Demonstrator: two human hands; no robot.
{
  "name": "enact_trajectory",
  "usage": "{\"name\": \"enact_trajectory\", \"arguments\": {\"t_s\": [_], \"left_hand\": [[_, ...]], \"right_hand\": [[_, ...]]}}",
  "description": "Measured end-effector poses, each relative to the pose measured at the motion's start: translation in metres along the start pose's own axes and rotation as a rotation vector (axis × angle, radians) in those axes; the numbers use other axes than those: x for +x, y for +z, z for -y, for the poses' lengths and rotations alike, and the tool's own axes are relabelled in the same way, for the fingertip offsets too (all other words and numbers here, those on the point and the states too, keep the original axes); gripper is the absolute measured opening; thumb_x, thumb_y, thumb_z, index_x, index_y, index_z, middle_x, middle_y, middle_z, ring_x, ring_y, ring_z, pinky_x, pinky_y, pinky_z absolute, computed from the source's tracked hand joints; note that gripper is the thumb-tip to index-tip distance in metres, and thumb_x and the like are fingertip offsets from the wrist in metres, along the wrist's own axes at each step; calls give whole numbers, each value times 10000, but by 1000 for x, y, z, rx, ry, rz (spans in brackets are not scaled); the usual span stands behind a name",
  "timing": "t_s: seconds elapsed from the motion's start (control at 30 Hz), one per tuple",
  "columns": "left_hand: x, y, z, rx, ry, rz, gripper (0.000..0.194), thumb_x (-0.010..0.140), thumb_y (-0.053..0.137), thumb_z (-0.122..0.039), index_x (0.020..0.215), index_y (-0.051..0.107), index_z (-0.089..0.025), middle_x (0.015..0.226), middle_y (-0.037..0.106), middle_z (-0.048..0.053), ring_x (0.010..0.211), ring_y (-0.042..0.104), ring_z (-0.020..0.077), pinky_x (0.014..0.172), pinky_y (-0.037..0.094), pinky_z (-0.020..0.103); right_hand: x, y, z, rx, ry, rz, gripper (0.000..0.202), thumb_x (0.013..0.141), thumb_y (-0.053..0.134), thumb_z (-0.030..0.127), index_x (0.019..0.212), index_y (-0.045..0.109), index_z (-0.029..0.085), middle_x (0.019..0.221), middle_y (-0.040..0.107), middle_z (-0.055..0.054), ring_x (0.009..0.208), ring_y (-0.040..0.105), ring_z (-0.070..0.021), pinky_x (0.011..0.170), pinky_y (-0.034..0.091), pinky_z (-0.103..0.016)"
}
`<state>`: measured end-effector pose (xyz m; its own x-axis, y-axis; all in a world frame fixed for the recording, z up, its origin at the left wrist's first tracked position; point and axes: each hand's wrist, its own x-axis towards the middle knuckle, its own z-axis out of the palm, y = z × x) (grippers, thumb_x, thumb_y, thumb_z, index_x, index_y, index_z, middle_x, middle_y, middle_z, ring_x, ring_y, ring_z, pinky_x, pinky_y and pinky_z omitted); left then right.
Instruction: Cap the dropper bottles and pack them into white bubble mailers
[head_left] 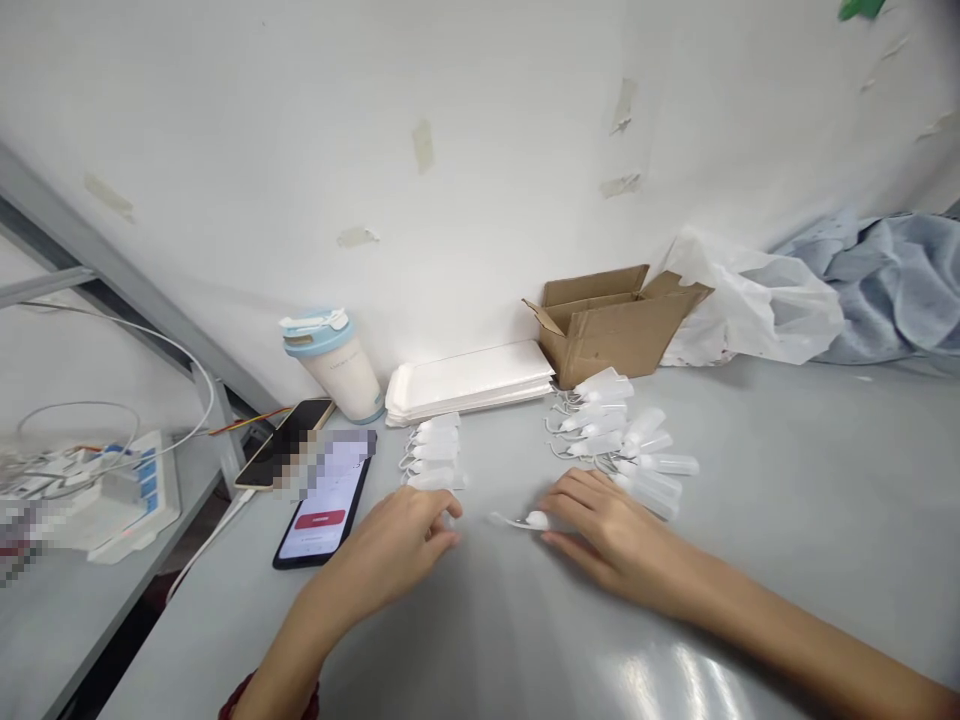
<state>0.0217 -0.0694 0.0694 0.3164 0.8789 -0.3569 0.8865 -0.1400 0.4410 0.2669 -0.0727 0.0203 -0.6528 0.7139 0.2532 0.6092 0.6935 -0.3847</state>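
My right hand [600, 525] is closed around a small translucent squeeze bottle. Its white cap [537, 520] and thin curved spout point left from between the fingers, while the bottle's body is hidden by the hand. Opposite it, my left hand [401, 540] hovers over the table with thumb and forefinger apart and nothing clearly held. Just beyond the left hand lies a neat row of similar bottles [435, 452], their spouts to the left. Behind my right hand is a looser group of the same bottles [600, 420], some overlapping.
White padded envelopes [472, 380] are stacked against the wall, beside an open cardboard box [619, 335]. A lidded cup [337, 370] and two phones, one lit [322, 505] and one dark [274, 455], sit left. A plastic bag [772, 300] and blue cloth [892, 290] lie right.
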Motion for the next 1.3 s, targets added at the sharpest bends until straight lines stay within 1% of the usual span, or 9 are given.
{"name": "enact_trajectory", "arguments": {"t_s": [0.1, 0.23, 0.3, 0.4, 0.57, 0.73, 0.97, 1.17, 1.3], "left_hand": [[-2, 3, -6, -85, 51, -23, 323, 862, 436, -341, 1121, 582, -215, 860, 667, 25, 792, 609, 203, 697, 421, 293], [-6, 11, -19, -218, 108, 4, 401, 874, 422, -335, 1259, 490, -248, 923, 669, 12, 833, 605, 186, 754, 430, 289], [-5, 15, -24, -247, 131, 23, 367, 874, 427, -328, 1215, 530, -242, 892, 672, 8, 804, 602, 183, 727, 432, 282], [-3, 19, -28, -250, 147, -15, 287, 885, 412, -341, 1023, 628, -212, 764, 654, 0, 692, 590, 169, 637, 421, 264], [3, 22, -28, -281, 120, -24, 295, 878, 419, -350, 779, 644, -186, 677, 622, -4, 594, 563, 146, 566, 400, 244], [5, 21, -27, -347, 76, -21, 341, 870, 447, -389, 659, 601, -170, 614, 588, -9, 551, 537, 131, 537, 377, 233], [8, 24, -28, -665, 103, 84, 297, 881, 443, -381, 823, 645, -171, 725, 620, -6, 553, 532, 106, 508, 373, 216], [11, 31, -31, -890, 29, 157, 259, 848, 490, -360, 810, 638, -150, 711, 603, -3, 528, 516, 92, 486, 346, 209], [11, 31, -33, -1016, -20, 156, 245, 839, 505, -350, 787, 631, -146, 693, 592, -5, 514, 497, 83, 488, 335, 209]], "right_hand": [[0, 0, -1, 68, 17, 6, 175, 914, 456, 220, 1010, 582, 145, 900, 611, -92, 867, 543, -226, 759, 440, -377], [-1, -5, 2, 323, 91, 49, 222, 937, 432, 261, 1059, 588, 161, 946, 629, -81, 894, 564, -197, 793, 444, -338], [-1, -10, 5, 466, 137, 76, 243, 949, 416, 288, 1059, 601, 176, 963, 641, -65, 896, 577, -177, 800, 443, -311], [0, -16, 8, 594, 186, 100, 283, 962, 382, 311, 1011, 625, 174, 909, 651, -46, 841, 590, -162, 770, 442, -285], [1, -18, 5, 615, 249, 64, 328, 963, 364, 307, 835, 628, 160, 753, 620, -13, 706, 567, -139, 673, 420, -253], [0, -17, 0, 598, 304, 17, 314, 960, 371, 310, 869, 631, 160, 718, 604, -1, 679, 552, -133, 642, 395, -249], [-1, -17, 3, 658, 306, 27, 329, 954, 383, 332, 870, 644, 152, 690, 587, 1, 649, 531, -125, 601, 373, -237], [-1, -15, 5, 694, 296, 37, 341, 955, 377, 351, 853, 639, 158, 694, 589, -1, 642, 524, -123, 595, 371, -235], [-1, -15, 5, 689, 299, 34, 352, 953, 375, 368, 836, 634, 161, 694, 589, -6, 639, 520, -126, 588, 368, -239]]}}
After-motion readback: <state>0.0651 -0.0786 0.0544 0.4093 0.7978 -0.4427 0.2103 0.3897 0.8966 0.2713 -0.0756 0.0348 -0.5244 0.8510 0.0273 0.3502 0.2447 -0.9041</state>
